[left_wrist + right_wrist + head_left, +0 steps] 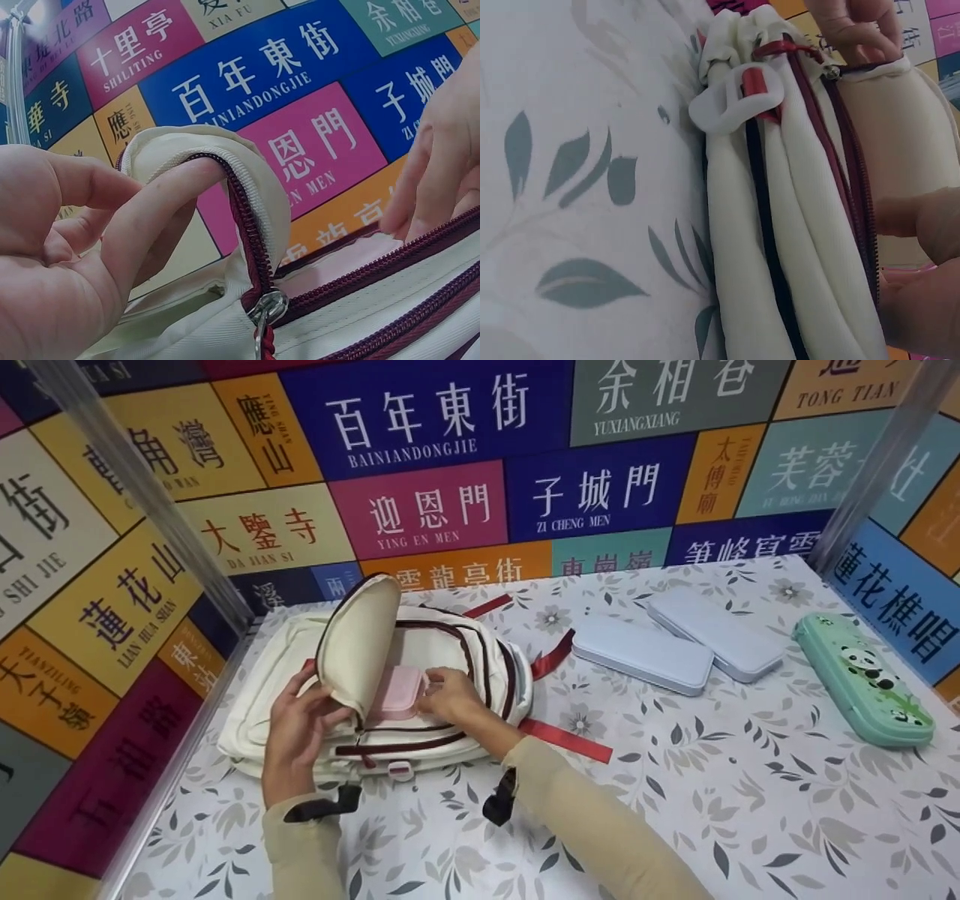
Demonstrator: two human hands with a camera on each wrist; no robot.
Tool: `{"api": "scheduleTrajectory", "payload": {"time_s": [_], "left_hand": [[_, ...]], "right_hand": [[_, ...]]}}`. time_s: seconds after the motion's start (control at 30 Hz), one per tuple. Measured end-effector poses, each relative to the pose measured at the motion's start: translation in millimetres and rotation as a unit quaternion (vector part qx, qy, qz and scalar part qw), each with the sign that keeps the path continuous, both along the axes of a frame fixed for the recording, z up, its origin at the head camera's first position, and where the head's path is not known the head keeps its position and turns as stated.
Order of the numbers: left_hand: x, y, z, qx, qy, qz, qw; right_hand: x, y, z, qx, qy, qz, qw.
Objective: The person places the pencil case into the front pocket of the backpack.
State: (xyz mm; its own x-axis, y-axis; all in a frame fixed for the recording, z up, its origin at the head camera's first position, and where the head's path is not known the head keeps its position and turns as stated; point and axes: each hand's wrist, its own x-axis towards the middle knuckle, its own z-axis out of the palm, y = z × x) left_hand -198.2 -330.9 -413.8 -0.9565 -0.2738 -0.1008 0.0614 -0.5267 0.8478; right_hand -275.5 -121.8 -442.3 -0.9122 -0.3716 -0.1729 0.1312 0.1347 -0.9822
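A cream backpack (277, 690) with dark red zips lies on the table, its front pocket unzipped. My left hand (300, 720) holds the pocket flap (367, 637) up by its zipped edge; in the left wrist view a finger hooks under the flap (262, 187), near the metal zip pull (268, 306). Inside the pocket lies a pink case (397, 692). My right hand (454, 697) reaches into the pocket and grips the right end of this case. The right wrist view shows the right hand (926, 262) at the zip edge; the case is hidden there.
Two pale blue cases (641, 652) lie partly overlapping to the right of the backpack. Farther right is a green panda pencil case (862, 679). Red straps (570, 740) stick out from the bag's right side. Printed panels (420, 514) stand behind the table.
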Motion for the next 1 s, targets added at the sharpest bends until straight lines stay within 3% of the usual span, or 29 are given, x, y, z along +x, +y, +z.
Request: {"api": "scheduleTrajectory", "payload": {"time_s": [0.1, 0.17, 0.27, 0.63, 1.0], "left_hand": [[0.7, -1, 1.5, 0.006, 0.007, -0.001, 1.0], [0.8, -2, 1.8, 0.008, 0.01, -0.002, 0.9999], [0.6, -2, 1.2, 0.008, 0.011, -0.001, 0.9999], [-2.7, 5, -4.2, -0.008, 0.01, 0.003, 0.9999], [-0.7, 1, -2.0, 0.003, 0.01, 0.0, 0.9999]], "right_hand": [[0.8, 1, 4.2, -0.084, -0.072, -0.015, 0.994], [1.2, 2, 5.9, -0.15, -0.124, -0.013, 0.981], [0.9, 3, 5.4, -0.199, -0.15, -0.001, 0.968], [-1.3, -8, -4.4, -0.158, -0.141, 0.025, 0.977], [-7.9, -6, -0.7, -0.205, -0.177, 0.07, 0.96]]}}
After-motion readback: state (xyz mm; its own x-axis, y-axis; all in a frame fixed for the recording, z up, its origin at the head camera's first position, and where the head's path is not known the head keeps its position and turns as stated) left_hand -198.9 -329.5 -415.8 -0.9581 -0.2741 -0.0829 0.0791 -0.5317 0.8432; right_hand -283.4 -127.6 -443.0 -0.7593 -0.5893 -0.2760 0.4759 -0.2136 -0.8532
